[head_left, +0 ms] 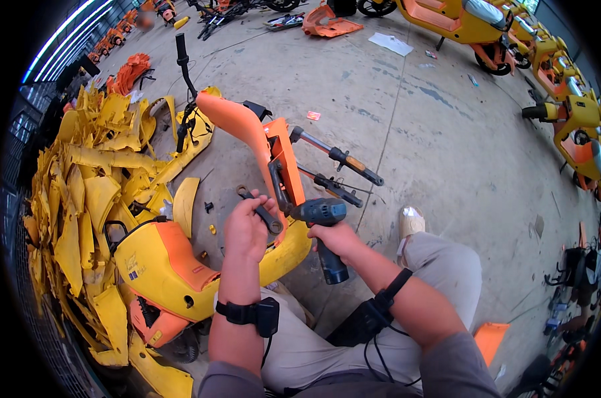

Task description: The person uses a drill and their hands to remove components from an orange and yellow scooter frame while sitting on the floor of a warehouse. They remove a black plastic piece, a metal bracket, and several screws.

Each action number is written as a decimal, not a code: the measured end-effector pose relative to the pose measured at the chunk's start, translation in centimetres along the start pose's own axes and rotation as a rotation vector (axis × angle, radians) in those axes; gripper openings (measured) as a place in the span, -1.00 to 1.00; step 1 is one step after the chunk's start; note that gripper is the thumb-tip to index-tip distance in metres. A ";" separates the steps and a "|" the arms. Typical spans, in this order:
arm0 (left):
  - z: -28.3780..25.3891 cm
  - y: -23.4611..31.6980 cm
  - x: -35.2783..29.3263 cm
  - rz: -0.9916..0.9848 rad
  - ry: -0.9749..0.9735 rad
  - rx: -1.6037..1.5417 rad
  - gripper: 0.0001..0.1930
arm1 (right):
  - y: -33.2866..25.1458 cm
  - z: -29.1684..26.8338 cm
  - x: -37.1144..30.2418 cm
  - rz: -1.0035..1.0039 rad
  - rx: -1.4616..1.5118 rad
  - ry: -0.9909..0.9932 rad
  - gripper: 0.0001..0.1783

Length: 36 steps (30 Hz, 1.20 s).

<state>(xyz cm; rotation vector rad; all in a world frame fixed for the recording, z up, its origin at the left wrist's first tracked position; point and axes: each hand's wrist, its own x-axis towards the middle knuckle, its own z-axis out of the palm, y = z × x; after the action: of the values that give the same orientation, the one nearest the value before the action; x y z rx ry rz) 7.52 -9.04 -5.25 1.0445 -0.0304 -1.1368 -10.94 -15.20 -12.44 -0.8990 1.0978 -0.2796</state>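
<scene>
A yellow and orange scooter (159, 255), partly stripped, lies on its side in front of me. Its orange front panel (237, 119) rises in the middle, with two dark fork legs (350, 166) sticking out to the right. My left hand (244, 229) is closed around a dark double-ended ring spanner (267, 217), beside the panel's lower end. My right hand (340, 240) wraps the handle of a blue and black cordless drill (321, 211). The drill's nose points left at a dark metal tube (278, 189) by the panel; whether they touch, I cannot tell.
A heap of broken yellow body panels (88, 192) fills the left side. Handlebars (185, 66) stand up beyond the scooter. Several yellow scooters (576, 116) are parked at right and far right. Loose dark parts (579, 272) lie at the right edge. An orange panel (490, 339) lies near my knee.
</scene>
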 end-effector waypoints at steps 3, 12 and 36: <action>-0.1 -0.2 0.2 -0.002 -0.014 -0.001 -0.75 | 1.6 0.5 0.9 -0.074 -0.075 0.015 -0.67; 0.2 -0.1 0.1 0.003 -0.020 0.034 -0.76 | 4.5 0.5 3.2 -0.262 -0.345 0.044 -0.57; -0.1 0.0 0.0 0.026 0.006 0.087 -0.72 | 6.0 -4.8 6.3 -0.131 -0.572 0.232 -0.42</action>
<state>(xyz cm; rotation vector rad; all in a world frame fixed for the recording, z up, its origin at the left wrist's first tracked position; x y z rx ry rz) 7.61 -8.95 -5.31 1.1221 -0.0893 -1.1165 -13.51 -17.59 -21.78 -1.4782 1.3659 -0.1802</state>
